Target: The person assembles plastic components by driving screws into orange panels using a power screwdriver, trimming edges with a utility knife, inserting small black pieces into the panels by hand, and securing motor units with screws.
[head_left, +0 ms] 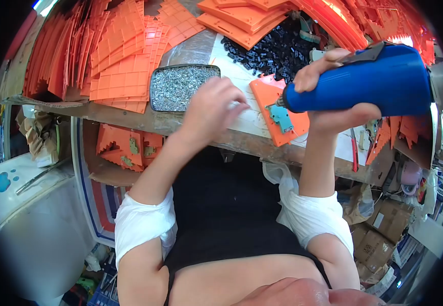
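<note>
My right hand (333, 92) is wrapped round a blue power screwdriver (369, 79), which lies nearly level with its tip pointing left. That tip is over an orange plastic panel (265, 97) at the table's front edge. On the panel sits a small teal part (282, 119), just below the tip. My left hand (217, 106) is beside the right edge of a dark-rimmed tray of small metal screws (176, 87). Its fingers are pinched together, and whatever they hold is too small to make out.
Orange panels (124, 61) are stacked at the back left, more (249, 20) at the back. Black small parts (267, 53) lie heaped behind the work panel. A red-handled tool (355, 153) lies at the right. Below the tabletop, a box (112, 176) holds orange pieces.
</note>
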Demonstrator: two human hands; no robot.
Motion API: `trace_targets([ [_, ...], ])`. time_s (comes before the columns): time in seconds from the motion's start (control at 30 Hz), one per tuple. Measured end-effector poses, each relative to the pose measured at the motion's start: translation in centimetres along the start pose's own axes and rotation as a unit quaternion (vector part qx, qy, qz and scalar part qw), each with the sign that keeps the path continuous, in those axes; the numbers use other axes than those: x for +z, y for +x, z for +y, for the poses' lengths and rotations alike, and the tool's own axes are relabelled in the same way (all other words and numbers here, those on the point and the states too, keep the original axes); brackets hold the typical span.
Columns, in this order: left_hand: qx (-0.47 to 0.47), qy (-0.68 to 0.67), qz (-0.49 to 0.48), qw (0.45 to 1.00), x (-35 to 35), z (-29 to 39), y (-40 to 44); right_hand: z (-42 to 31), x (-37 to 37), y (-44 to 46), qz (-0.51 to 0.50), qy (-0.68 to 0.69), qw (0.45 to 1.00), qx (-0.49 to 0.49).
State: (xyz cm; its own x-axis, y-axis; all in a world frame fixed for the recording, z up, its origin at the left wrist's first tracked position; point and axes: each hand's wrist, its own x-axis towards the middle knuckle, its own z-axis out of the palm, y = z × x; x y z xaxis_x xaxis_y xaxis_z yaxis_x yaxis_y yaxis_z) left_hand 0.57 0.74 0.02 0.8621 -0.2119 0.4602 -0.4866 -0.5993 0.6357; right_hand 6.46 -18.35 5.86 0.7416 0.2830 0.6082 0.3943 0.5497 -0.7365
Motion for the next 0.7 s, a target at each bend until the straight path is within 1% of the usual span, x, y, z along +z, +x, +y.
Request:
trace_targets([
  [0.07, 0.013, 0.013, -0.02, 1.0, 1.2, 1.1, -0.2, -1.3, 1.4, -0.3, 0.121, -0.035, 0.992, 0.019],
  [0.1, 0.007, 0.015, -0.02, 1.0, 1.5, 1.4, -0.3, -2.2, 2.2, -0.5, 0.139, -0.023, 0.99, 0.013],
  [0.13, 0.015, 0.016, -0.01, 1.0, 1.7, 1.6, -0.3, -2.7, 2.8, -0.5, 0.138, 0.024, 0.99, -0.011],
  [0.2, 0.03, 0.026, -0.002, 0.999, 2.0, 2.0, 0.0, -3.4, 3.4, -0.5, 0.131, -0.021, 0.991, -0.032],
  [0.23, 0.037, -0.006, 0.002, 0.999, 2.3, 2.3, 0.1, -3.5, 3.2, -0.3, 0.115, -0.035, 0.992, -0.046],
  [0.27, 0.042, -0.038, 0.007, 0.998, 2.4, 2.5, 0.2, -3.5, 3.1, -0.2, 0.114, -0.029, 0.992, -0.047],
  [0.33, 0.034, -0.04, -0.001, 0.999, 2.3, 2.3, 0.1, -3.4, 3.1, -0.2, 0.134, -0.003, 0.991, -0.027],
  [0.37, 0.027, -0.084, -0.017, 0.996, 2.4, 2.1, 0.0, -3.4, 2.9, -0.2, 0.135, 0.004, 0.99, -0.025],
  [0.4, 0.021, -0.129, -0.032, 0.991, 2.3, 2.0, 0.0, -3.5, 2.6, -0.2, 0.118, 0.023, 0.993, -0.018],
  [0.47, 0.022, -0.126, -0.026, 0.991, 1.6, 2.3, -0.1, -3.7, 2.0, -0.2, 0.102, 0.043, 0.994, -0.013],
  [0.53, 0.026, -0.129, -0.021, 0.991, -0.3, 2.1, 0.4, -4.2, 1.4, -0.2, 0.061, 0.003, 0.998, -0.016],
  [0.57, -0.021, -0.017, -0.029, 0.999, -2.1, 1.4, 0.5, -4.3, 1.3, -0.4, 0.064, 0.001, 0.998, -0.016],
  [0.6, -0.066, 0.096, -0.037, 0.992, -3.3, 0.6, 0.4, -4.5, 1.3, -0.5, 0.081, -0.003, 0.997, -0.018],
  [0.63, -0.065, 0.093, -0.039, 0.993, -3.6, -0.2, 0.3, -4.7, 1.3, -0.7, 0.097, -0.009, 0.995, -0.02],
  [0.67, -0.061, 0.116, -0.061, 0.99, -3.6, -1.2, 0.1, -4.7, 1.5, -0.7, 0.098, -0.012, 0.995, -0.021],
  [0.7, -0.056, 0.138, -0.082, 0.986, -3.6, -1.6, 0.0, -4.4, 1.8, -0.6, 0.12, -0.021, 0.992, -0.013],
])
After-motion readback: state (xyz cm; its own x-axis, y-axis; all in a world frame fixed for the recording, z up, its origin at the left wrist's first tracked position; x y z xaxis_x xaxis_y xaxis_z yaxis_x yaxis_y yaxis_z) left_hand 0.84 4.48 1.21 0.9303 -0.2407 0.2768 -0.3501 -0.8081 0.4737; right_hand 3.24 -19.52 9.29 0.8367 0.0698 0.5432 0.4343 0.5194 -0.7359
